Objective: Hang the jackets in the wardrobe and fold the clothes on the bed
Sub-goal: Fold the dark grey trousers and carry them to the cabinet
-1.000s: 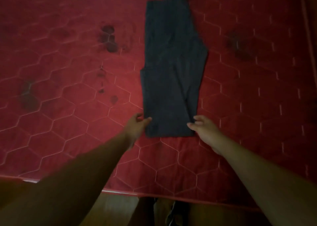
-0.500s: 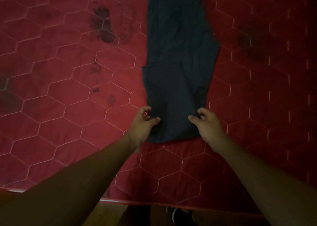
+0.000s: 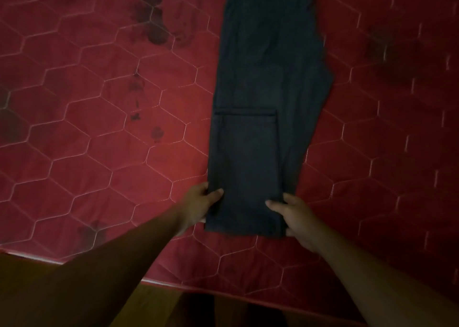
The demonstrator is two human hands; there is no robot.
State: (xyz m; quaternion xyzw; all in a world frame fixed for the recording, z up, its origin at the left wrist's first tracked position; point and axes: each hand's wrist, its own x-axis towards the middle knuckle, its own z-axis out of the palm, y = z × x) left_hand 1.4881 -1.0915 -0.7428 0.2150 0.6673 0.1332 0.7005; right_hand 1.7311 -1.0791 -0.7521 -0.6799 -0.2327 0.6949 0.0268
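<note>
The dark trousers [image 3: 263,103] lie flat and lengthwise on the bed's red quilted cover [image 3: 99,127], folded leg over leg, their near end close to the mattress edge. My left hand [image 3: 198,202] pinches the near left edge, thumb on top of the cloth. My right hand [image 3: 295,217] pinches the near right edge the same way. Dark stains [image 3: 151,21] mark the cover left of the trousers. A strip of wooden floor [image 3: 154,299] shows below the bed.
</note>
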